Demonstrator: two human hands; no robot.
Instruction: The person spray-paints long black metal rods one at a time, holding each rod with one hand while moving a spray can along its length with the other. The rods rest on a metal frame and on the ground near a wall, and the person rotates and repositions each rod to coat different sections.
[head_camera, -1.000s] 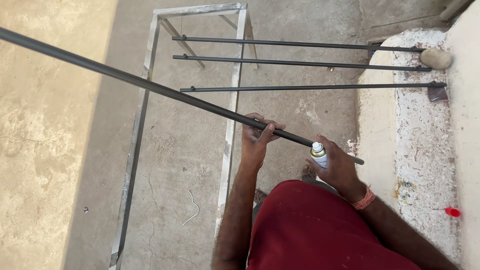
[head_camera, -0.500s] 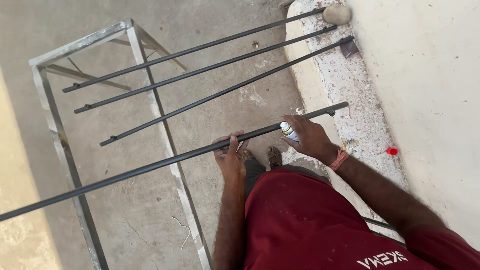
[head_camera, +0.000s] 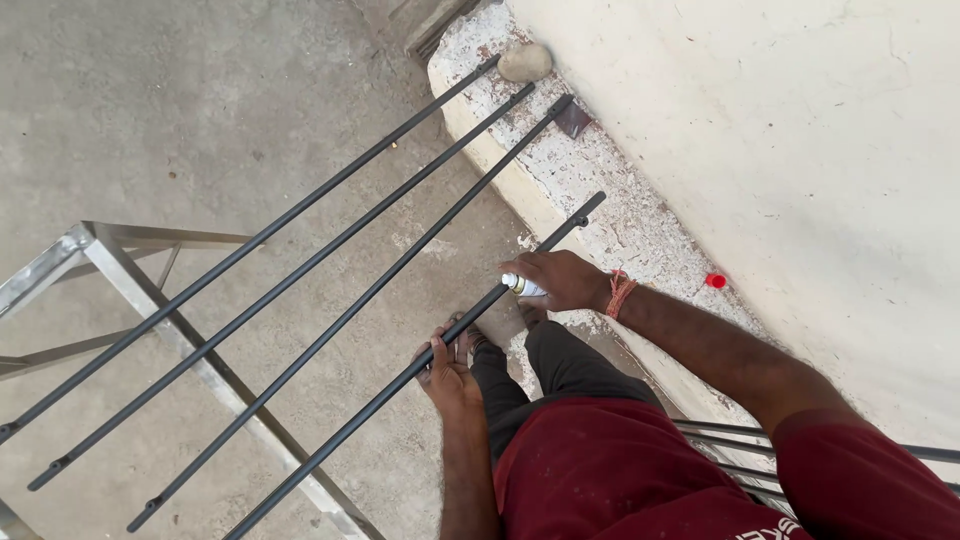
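Note:
My left hand (head_camera: 447, 372) grips a long dark metal rod (head_camera: 350, 420) near its middle; the rod's far end rests on a whitewashed ledge (head_camera: 600, 190). My right hand (head_camera: 560, 280) holds a small white spray can (head_camera: 522, 285) close over the same rod, nozzle toward it. Three similar dark rods (head_camera: 330, 240) lie parallel further off, spanning from the ledge to a grey metal frame (head_camera: 150, 300).
A round stone (head_camera: 525, 62) sits at the ledge's far end beside the rod tips. A small red cap (head_camera: 715, 280) lies on the pale wall base at right. More rods (head_camera: 730, 440) lie under my right arm. Bare concrete floor (head_camera: 200, 120) spreads left.
The view has swung, so the rods now run diagonally. The held rod's end has come to rest on the ledge, and my right hand with the can sits lower along it.

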